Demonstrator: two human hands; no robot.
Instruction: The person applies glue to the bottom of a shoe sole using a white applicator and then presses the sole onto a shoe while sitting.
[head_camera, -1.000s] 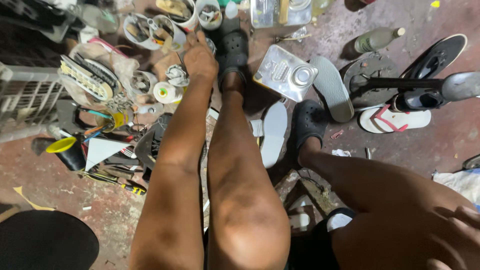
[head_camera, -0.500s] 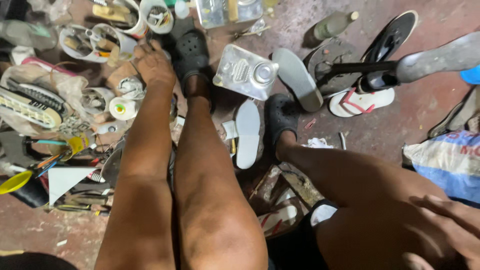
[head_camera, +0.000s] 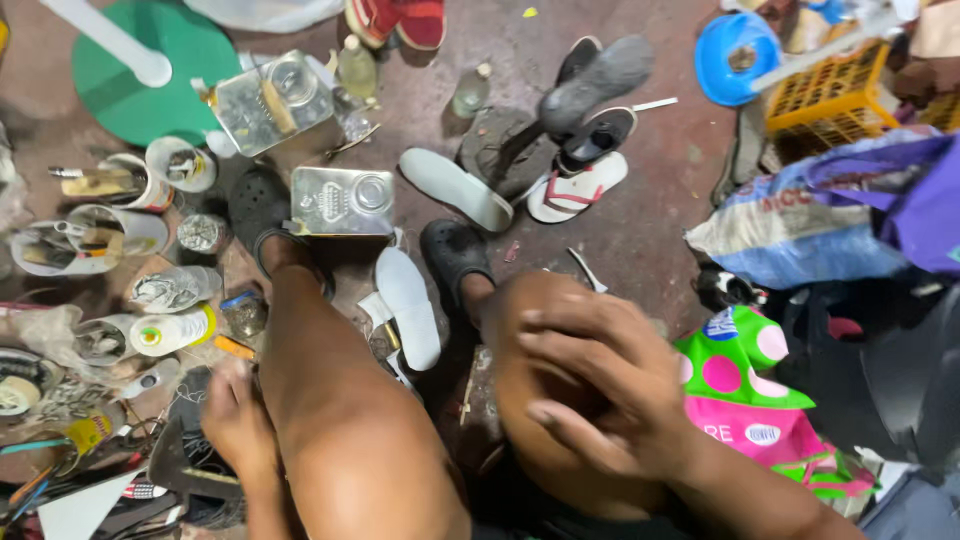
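My left hand (head_camera: 235, 420) hangs low beside my left thigh. It is over a dark flat piece (head_camera: 185, 462) among tools and scraps on the floor; whether it grips anything is hidden. My right hand (head_camera: 590, 375) lies flat on my right knee with its fingers spread, holding nothing. My feet wear black clogs (head_camera: 258, 208) (head_camera: 455, 255). Between my legs lies a white insole (head_camera: 410, 305). A rectangular metal tin (head_camera: 340, 200) lies just beyond my left foot.
Cut-off plastic cups with tools (head_camera: 180, 165) line the left. A second tin (head_camera: 270, 100) and green round base (head_camera: 150, 70) lie at the back. A grey shoe on an iron stand (head_camera: 595, 80), flip-flop (head_camera: 580, 185), blue bowl (head_camera: 740, 55), yellow crate (head_camera: 830, 95), sack (head_camera: 820, 215) and spotted bag (head_camera: 750, 370) fill the right.
My left hand has drawn back from the far cups to the floor beside my thigh. The view has swung right. My right hand now rests on my knee.
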